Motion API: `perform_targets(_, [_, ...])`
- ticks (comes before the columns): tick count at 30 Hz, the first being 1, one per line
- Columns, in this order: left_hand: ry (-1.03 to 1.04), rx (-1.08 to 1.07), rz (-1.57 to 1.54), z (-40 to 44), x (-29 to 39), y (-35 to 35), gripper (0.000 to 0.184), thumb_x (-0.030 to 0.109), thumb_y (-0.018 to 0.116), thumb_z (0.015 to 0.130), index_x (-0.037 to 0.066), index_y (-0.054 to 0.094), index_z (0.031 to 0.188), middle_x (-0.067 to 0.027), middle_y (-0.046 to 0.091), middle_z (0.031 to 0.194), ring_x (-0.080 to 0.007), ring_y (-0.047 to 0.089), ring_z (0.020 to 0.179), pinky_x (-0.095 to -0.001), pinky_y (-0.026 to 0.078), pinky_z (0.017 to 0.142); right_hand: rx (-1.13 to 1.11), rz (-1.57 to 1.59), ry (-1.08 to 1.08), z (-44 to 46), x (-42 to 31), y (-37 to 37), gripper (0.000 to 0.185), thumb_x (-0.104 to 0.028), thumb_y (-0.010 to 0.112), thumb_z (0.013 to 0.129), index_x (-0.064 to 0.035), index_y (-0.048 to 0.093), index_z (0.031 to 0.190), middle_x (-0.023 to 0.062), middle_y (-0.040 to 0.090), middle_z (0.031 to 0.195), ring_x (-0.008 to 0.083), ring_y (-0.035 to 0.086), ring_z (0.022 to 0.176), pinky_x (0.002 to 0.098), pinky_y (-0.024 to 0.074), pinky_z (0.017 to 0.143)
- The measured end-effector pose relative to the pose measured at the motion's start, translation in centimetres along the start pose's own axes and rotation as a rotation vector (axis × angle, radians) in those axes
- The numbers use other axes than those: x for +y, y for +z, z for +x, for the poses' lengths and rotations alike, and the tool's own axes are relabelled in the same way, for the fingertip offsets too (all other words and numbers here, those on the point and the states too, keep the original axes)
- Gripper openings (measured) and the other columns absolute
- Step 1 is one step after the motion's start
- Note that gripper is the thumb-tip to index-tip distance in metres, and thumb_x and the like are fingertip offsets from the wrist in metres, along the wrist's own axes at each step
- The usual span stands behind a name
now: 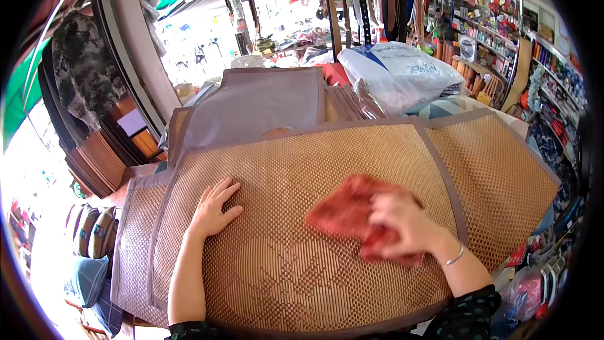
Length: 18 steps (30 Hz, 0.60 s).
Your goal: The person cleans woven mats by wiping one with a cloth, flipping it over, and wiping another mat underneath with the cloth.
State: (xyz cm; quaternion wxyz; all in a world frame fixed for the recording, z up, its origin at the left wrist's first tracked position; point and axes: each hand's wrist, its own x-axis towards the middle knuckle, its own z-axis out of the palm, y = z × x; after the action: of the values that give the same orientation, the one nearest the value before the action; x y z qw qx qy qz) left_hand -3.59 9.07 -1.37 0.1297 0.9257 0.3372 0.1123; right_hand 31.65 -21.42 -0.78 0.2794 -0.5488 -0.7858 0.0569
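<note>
A tan woven mat (pixel 302 157) with a grey-brown cloth border lies spread out before me, a lighter leaf-like pattern in its near part. My left hand (pixel 216 209) rests flat on its left side, fingers spread, holding nothing. On the right, my right hand (pixel 402 220) grips a bunched red cloth (pixel 346 206) against the mat; the hand is a little blurred. Part of the cloth spreads out to the left of the fingers, and another fold hangs below them. A bracelet circles my right wrist.
More woven mats lie beneath, one sticking out at right (pixel 491 182). Behind are a folded grey mat (pixel 258 101) and a plastic-wrapped white package (pixel 399 72). Belts (pixel 332 6) hang at the back. Cushions (pixel 94 230) sit at left; stocked shelves (pixel 491 31) stand at right.
</note>
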Motion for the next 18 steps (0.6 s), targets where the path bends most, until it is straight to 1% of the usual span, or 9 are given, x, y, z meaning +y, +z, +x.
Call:
perform_targets(2, [0.008,0.012,-0.004,0.0,-0.1,-0.1,0.067,0.050,0.060,0.090,0.014,0.048,0.146,-0.0131,0.035,0.157,-0.0289,0.027,0.148,-0.0463,0.014,0.123,0.203,-0.194,0.202,-0.8,2.0,-2.1,0.058,-0.037,0.078,0.067,-0.0034,0.062,0.111,0.0154,0.060,0.113,0.0349,0.055,0.115,0.0462,0.0389,0.104])
perform_targets(3, [0.011,0.007,-0.012,0.0,-0.1,-0.2,0.067,0.050,0.061,0.090,0.015,0.048,0.146,-0.0132,0.036,0.157,-0.0291,0.027,0.148,-0.0464,0.014,0.124,0.322,-0.308,0.252,-1.9,4.1,-1.9,0.058,-0.036,0.079,0.067,-0.0038,0.062,0.113,0.0156,0.061,0.116,0.0351,0.055,0.116,0.0454,0.0389,0.104])
perform_targets(5, [0.018,-0.003,-0.030,-0.1,0.1,-0.2,0.067,0.049,0.061,0.090,0.015,0.047,0.146,-0.0132,0.036,0.157,-0.0292,0.027,0.148,-0.0465,0.014,0.124,0.390,-0.265,0.414,-3.1,5.9,-2.4,0.057,-0.035,0.081,0.068,-0.0045,0.062,0.113,0.0171,0.060,0.121,0.0354,0.054,0.118,0.0456,0.0380,0.104])
perform_targets(7, [-0.016,0.004,-0.019,0.0,0.2,-0.2,0.066,0.048,0.062,0.090,0.016,0.048,0.146,-0.0136,0.036,0.157,-0.0295,0.027,0.148,-0.0467,0.014,0.124,0.358,-0.343,0.393,-2.9,4.9,-2.1,0.057,-0.037,0.081,0.069,-0.0050,0.062,0.112,0.0167,0.058,0.122,0.0355,0.053,0.119,0.0458,0.0371,0.105])
perform_targets(11, [-0.004,0.012,-0.021,0.1,-0.1,-0.1,0.066,0.047,0.063,0.089,0.015,0.049,0.145,-0.0140,0.037,0.156,-0.0303,0.028,0.148,-0.0473,0.014,0.123,0.098,-0.135,0.013,-0.2,-1.0,0.2,0.058,-0.043,0.079,0.068,-0.0111,0.061,0.113,0.0110,0.055,0.113,0.0331,0.051,0.116,0.0503,0.0351,0.105])
perform_targets(13, [-0.004,0.008,-0.025,0.0,0.0,-0.2,0.066,0.047,0.063,0.089,0.015,0.049,0.145,-0.0140,0.037,0.156,-0.0304,0.028,0.148,-0.0474,0.014,0.123,-0.113,-0.111,-0.136,0.1,-3.5,2.4,0.066,-0.054,0.076,0.073,-0.0160,0.058,0.124,0.0106,0.052,0.127,0.0314,0.044,0.132,0.0542,0.0274,0.112])
perform_targets(15, [0.000,0.004,-0.026,0.1,0.0,-0.1,0.065,0.046,0.063,0.089,0.015,0.049,0.145,-0.0140,0.037,0.156,-0.0305,0.028,0.148,-0.0475,0.014,0.123,-0.201,0.005,-0.240,0.3,-5.0,3.3,0.069,-0.058,0.074,0.075,-0.0173,0.057,0.127,0.0112,0.052,0.132,0.0301,0.040,0.138,0.0551,0.0250,0.114])
perform_targets(17, [-0.011,0.013,-0.023,0.1,-0.2,0.0,0.065,0.046,0.063,0.089,0.015,0.050,0.145,-0.0142,0.037,0.156,-0.0309,0.028,0.148,-0.0476,0.014,0.123,-0.201,0.043,-0.217,0.1,-3.6,3.3,0.069,-0.058,0.074,0.075,-0.0164,0.056,0.128,0.0116,0.051,0.134,0.0297,0.041,0.137,0.0553,0.0266,0.114])
perform_targets(18, [-0.012,0.012,-0.024,0.1,-0.2,0.1,0.065,0.046,0.063,0.089,0.015,0.050,0.145,-0.0142,0.037,0.156,-0.0309,0.028,0.148,-0.0476,0.014,0.123,-0.186,-0.042,-0.152,0.2,-3.1,2.4,0.069,-0.056,0.075,0.075,-0.0143,0.057,0.127,0.0127,0.051,0.134,0.0310,0.043,0.135,0.0537,0.0310,0.112])
